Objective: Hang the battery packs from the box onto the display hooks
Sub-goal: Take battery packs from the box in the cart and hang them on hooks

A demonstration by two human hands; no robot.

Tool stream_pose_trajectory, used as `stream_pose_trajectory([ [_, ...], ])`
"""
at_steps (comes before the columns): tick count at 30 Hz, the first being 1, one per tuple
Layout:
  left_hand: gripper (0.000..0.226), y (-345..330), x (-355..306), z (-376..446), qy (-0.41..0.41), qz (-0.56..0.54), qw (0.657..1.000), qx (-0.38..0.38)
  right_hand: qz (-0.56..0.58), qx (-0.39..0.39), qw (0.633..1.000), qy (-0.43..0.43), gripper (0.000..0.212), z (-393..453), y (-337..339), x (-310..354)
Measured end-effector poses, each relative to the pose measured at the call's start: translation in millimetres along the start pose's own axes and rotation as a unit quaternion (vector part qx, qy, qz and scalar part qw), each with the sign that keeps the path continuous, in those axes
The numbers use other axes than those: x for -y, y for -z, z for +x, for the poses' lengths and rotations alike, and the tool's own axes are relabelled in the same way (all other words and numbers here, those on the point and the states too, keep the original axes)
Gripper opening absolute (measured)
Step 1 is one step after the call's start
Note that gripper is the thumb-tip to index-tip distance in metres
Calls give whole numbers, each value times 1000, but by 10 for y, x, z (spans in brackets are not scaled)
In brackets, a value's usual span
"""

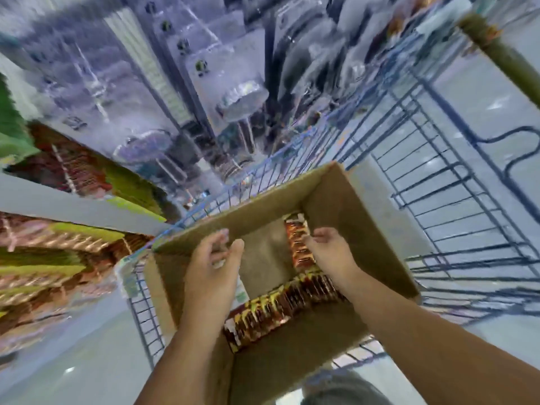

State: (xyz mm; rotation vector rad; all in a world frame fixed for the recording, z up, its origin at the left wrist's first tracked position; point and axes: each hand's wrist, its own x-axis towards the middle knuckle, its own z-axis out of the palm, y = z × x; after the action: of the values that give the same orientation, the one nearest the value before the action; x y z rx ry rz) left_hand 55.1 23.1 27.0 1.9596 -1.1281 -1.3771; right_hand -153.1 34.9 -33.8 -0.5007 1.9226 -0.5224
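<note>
1. Cardboard box in a wire cart; battery packs line its near and right walls.
2. Right hand, fingers loosely curled, empty, hovers above the right-wall row, which runs near-to-far.
3. Left hand, farther off; whether its curled fingers hold anything is unclear.

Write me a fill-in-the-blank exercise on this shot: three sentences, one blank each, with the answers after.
1. The cardboard box sits inside a blue wire ____.
2. Both hands, left hand and right hand, reach down into the ____.
3. The battery packs stand in rows along the near and ____ sides of the box floor.

Missing words: cart; box; right
</note>
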Motion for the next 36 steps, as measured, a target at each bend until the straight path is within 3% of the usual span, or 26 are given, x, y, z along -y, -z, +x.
stream_pose_trajectory([
  [5, 25, -557, 517, 476, 47, 28, 998, 16, -55, 26, 996, -70, 31, 814, -363, -342],
  [10, 24, -1078, 1039, 912, 111, 47, 993, 20, -118, 13, 987, -111, 42, 1591, -661, -690],
  [13, 26, -1218, 1297, 1087, 157, 49, 986, 22, -171, 0, 976, -133, 67, 1885, -859, -894],
  [17, 25, -1297, 1566, 1236, 201, 26, 979, 12, -280, -96, 948, -118, 93, 2009, -1136, -1082],
  [20, 26, -1313, 1637, 1270, 206, 25, 978, 11, -188, -86, 970, -129, 98, 2035, -1159, -1118],
  [23, 21, -1282, 1603, 1276, 198, 15, 980, 4, -27, -62, 987, -147, 84, 2031, -1120, -1063],
  [27, 20, -1247, 1558, 1253, 194, 9, 981, -3, 79, -11, 979, -190, 39, 1962, -1100, -928],
  [32, 22, -1122, 1538, 1129, 185, 6, 983, -7, 95, 83, 976, -177, 42, 1694, -890, -722],
  [36, 31, -936, 1674, 1051, 209, 98, 968, -96, 58, 105, 979, -166, 40, 1552, -729, -700],
])
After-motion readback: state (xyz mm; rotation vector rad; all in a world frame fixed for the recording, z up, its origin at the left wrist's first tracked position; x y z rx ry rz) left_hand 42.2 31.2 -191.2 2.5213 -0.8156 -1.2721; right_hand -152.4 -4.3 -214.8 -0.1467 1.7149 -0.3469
